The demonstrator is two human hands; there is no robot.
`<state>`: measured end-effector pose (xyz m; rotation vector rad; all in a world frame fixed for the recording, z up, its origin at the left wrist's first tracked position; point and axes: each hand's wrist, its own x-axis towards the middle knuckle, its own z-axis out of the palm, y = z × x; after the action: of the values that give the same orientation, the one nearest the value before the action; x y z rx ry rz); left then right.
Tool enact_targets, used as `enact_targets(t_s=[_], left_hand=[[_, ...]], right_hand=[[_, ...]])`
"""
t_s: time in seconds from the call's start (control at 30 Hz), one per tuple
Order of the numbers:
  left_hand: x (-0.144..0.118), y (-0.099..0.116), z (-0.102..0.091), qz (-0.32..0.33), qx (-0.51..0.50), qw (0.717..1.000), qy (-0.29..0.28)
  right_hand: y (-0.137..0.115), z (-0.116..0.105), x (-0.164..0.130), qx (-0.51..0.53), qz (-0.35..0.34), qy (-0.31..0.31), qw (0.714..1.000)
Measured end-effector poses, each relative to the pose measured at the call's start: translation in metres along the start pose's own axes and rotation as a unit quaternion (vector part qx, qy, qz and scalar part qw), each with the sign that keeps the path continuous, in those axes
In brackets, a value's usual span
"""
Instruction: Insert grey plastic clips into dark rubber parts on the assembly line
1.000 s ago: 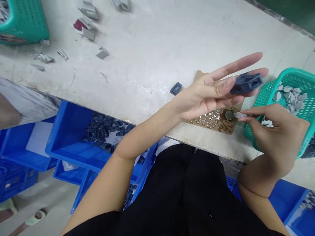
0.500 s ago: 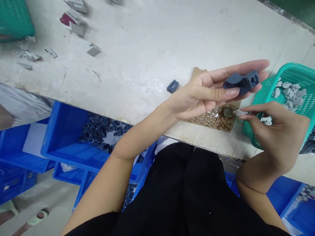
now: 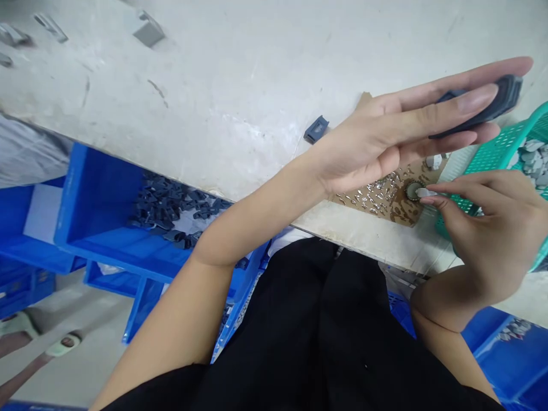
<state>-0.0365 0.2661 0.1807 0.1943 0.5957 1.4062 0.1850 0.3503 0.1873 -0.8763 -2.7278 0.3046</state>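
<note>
My left hand (image 3: 411, 128) holds a dark blue-grey plastic part (image 3: 492, 108) between thumb and fingers, above the table's right side. Below it, my right hand (image 3: 496, 222) pinches a small pale grey piece (image 3: 425, 192) at the rim of a bottle cap (image 3: 414, 190). The cap lies on a brown cardboard sheet (image 3: 396, 211) spotted with shiny wet drops. Another pale piece (image 3: 434, 162) rests on the cardboard, under my left fingers. Left of my left wrist, a second dark blue-grey part (image 3: 317, 129) lies on the table.
A green basket (image 3: 483, 157) with pale grey pieces stands at the right. Grey parts, including one bracket-like piece (image 3: 149, 31), lie at the table's upper left. Below the edge, a blue bin (image 3: 115, 251) holds many dark parts. Another person's sandalled foot (image 3: 64, 345) shows at lower left.
My left hand has moved right and up, turning the dark part so its side now shows. The pale piece in my right hand now meets the cap. The camera view has shifted.
</note>
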Motion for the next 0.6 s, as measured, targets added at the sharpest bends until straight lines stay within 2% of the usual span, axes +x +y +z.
enact_targets(t_s=[0.1,0.3,0.4,0.47,0.53,0.6], left_hand=[[0.001,-0.004,-0.006,0.033,-0.002,0.998,-0.062],[0.007,-0.012,-0.012,0.022,0.028,0.998,-0.045],[0.008,-0.015,-0.011,0.006,0.061,0.997,-0.042],[0.009,-0.017,-0.010,0.001,0.083,0.996,-0.037],[0.009,-0.020,-0.008,-0.010,0.105,0.994,-0.032],[0.010,-0.024,-0.008,-0.026,0.127,0.991,-0.034]], right_hand=[[0.001,0.002,0.001,-0.016,0.000,-0.006,1.000],[-0.001,0.003,0.001,-0.026,-0.014,-0.009,1.000],[-0.004,0.000,-0.001,-0.002,0.001,0.001,1.000],[-0.004,0.000,-0.001,0.040,0.024,0.051,0.998],[-0.002,0.001,0.001,0.099,0.022,0.153,0.983],[0.001,0.005,0.004,0.144,-0.016,0.265,0.953]])
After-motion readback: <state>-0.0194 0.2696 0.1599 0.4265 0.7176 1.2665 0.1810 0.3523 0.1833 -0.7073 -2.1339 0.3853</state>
